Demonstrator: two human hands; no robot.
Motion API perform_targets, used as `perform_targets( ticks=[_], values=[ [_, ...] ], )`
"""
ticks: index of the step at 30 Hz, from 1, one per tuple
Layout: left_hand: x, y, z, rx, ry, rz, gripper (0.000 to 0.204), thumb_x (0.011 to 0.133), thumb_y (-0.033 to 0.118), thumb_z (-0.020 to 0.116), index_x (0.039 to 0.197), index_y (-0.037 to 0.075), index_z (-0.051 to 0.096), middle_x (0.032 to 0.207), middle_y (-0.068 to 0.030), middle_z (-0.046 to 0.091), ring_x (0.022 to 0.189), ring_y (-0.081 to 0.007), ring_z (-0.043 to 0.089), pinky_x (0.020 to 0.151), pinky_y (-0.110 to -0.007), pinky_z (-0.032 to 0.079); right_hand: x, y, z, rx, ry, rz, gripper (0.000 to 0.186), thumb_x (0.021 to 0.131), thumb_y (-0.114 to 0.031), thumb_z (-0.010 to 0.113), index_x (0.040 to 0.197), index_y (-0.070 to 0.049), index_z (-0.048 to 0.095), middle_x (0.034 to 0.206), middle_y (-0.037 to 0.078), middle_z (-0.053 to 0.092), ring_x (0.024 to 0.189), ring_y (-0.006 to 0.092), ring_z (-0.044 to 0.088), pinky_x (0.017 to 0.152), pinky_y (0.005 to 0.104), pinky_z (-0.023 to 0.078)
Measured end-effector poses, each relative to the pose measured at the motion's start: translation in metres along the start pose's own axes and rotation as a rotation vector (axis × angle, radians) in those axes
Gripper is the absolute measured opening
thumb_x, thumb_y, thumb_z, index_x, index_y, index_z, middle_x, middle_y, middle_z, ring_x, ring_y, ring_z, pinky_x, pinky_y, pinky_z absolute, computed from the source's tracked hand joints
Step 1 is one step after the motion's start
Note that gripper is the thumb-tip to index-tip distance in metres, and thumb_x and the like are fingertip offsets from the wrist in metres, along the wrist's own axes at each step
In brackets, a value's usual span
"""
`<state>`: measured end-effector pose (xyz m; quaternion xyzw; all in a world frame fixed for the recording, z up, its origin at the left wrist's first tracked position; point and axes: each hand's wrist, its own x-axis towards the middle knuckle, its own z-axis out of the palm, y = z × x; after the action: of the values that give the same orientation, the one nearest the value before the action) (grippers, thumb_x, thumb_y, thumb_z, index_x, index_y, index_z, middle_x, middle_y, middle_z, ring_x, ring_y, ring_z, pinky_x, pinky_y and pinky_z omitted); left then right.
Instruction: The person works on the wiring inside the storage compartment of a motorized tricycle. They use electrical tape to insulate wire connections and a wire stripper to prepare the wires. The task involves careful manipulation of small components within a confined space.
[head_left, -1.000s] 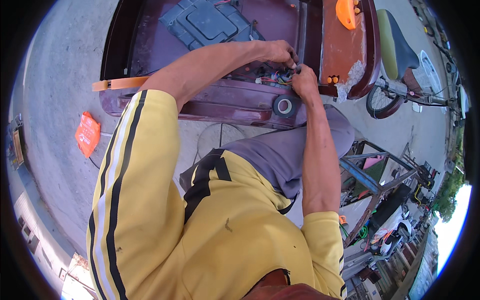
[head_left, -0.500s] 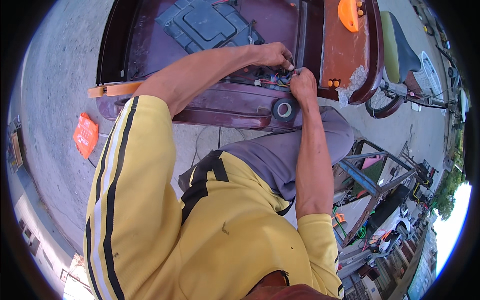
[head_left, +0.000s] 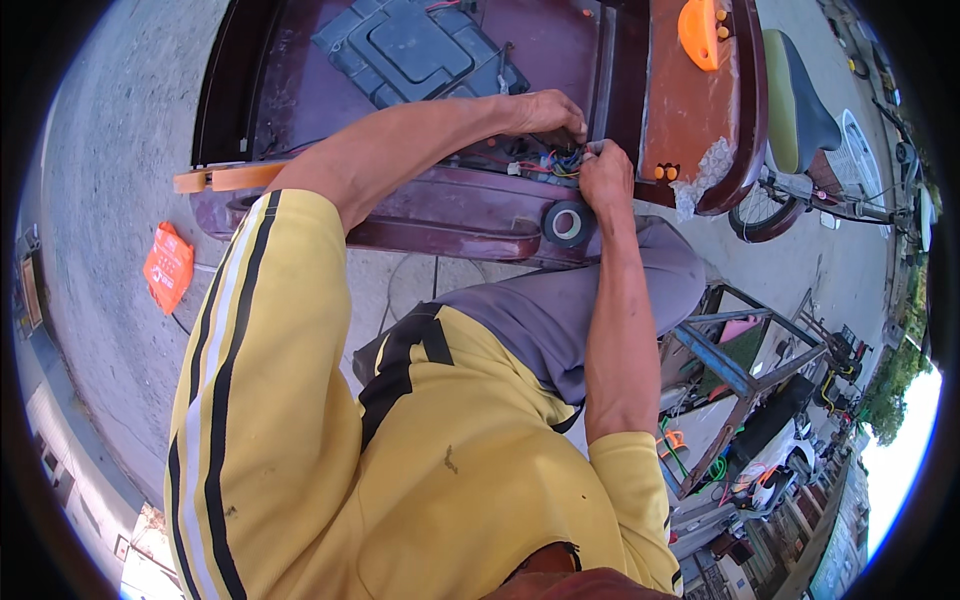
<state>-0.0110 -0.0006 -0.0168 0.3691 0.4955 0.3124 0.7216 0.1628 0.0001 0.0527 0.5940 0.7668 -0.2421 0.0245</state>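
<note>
My left hand (head_left: 551, 112) is closed, fingers curled down over a bundle of coloured wires (head_left: 553, 163) with white connectors, in the near-side recess of a maroon vehicle body (head_left: 390, 215). My right hand (head_left: 606, 175) is closed just right of it, fingertips pinched at the bundle, close to the left fingertips. What exactly each hand holds is too small to make out. A roll of black tape (head_left: 566, 225) lies on the body's edge below the wires. A grey plastic cover (head_left: 420, 55) lies inside the body, above my left forearm.
An orange reflector (head_left: 697, 35) and bubble wrap (head_left: 703, 185) are on the right panel. A bicycle (head_left: 795, 100) stands behind it, a metal frame (head_left: 737, 370) with clutter at lower right. An orange plastic bag (head_left: 170, 270) lies on the ground at left; my leg (head_left: 640, 280) is under the body's edge.
Both hands have shifted slightly at the wires, their fingertips a little less bunched than a second ago. The whole view has moved slightly, with the vehicle body now lower in it.
</note>
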Motion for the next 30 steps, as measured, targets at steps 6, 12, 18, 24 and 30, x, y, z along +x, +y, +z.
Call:
perform_targets(
  ticks=[6, 12, 18, 24, 30],
  values=[
    [0.001, 0.001, 0.004, 0.258, 0.011, 0.158, 0.023, 0.081, 0.007, 0.079, 0.103, 0.002, 0.072, 0.087, -0.0035, 0.071, 0.081, -0.0143, 0.066, 0.073, -0.030, 0.053, -0.004, -0.003, -0.001, 0.042, 0.011, 0.042, 0.024, 0.092, -0.016, 0.064, 0.108, 0.001, 0.071, 0.107, 0.027, 0.071, 0.107, 0.0416, 0.067, 0.093, 0.0470, 0.052],
    [0.006, 0.001, 0.004, 0.437, 0.009, 0.231, 0.025, 0.079, 0.009, 0.080, 0.102, 0.002, 0.072, 0.085, -0.0046, 0.071, 0.079, -0.0131, 0.065, 0.071, -0.030, 0.052, -0.004, -0.004, 0.000, 0.035, 0.034, 0.047, 0.023, 0.090, -0.014, 0.065, 0.106, 0.001, 0.072, 0.107, 0.028, 0.071, 0.107, 0.0424, 0.067, 0.093, 0.0476, 0.053],
    [-0.004, 0.012, 0.004, 0.407, -0.015, 0.181, 0.024, 0.081, 0.008, 0.079, 0.102, 0.000, 0.071, 0.086, -0.0055, 0.072, 0.080, -0.0143, 0.066, 0.071, -0.031, 0.053, -0.003, -0.001, 0.001, 0.034, 0.042, 0.038, 0.024, 0.089, -0.013, 0.065, 0.106, 0.002, 0.071, 0.107, 0.028, 0.071, 0.106, 0.0431, 0.067, 0.092, 0.0481, 0.053],
    [0.003, -0.003, -0.002, 0.404, -0.039, 0.280, 0.022, 0.085, 0.010, 0.077, 0.103, -0.001, 0.071, 0.088, -0.0060, 0.073, 0.081, -0.0138, 0.065, 0.071, -0.030, 0.053, -0.005, -0.007, -0.002, 0.035, 0.028, 0.054, 0.024, 0.089, -0.011, 0.066, 0.108, 0.002, 0.068, 0.107, 0.027, 0.071, 0.106, 0.0432, 0.067, 0.092, 0.0486, 0.052],
    [-0.002, 0.002, -0.003, 0.405, -0.057, 0.240, 0.020, 0.086, 0.010, 0.075, 0.103, 0.000, 0.071, 0.089, -0.0052, 0.073, 0.083, -0.0136, 0.065, 0.074, -0.031, 0.053, -0.009, -0.010, -0.005, 0.121, 0.100, 0.049, 0.035, 0.088, -0.006, 0.066, 0.118, 0.001, 0.048, 0.103, 0.032, 0.069, 0.105, 0.0469, 0.067, 0.091, 0.0511, 0.051]
  ],
)
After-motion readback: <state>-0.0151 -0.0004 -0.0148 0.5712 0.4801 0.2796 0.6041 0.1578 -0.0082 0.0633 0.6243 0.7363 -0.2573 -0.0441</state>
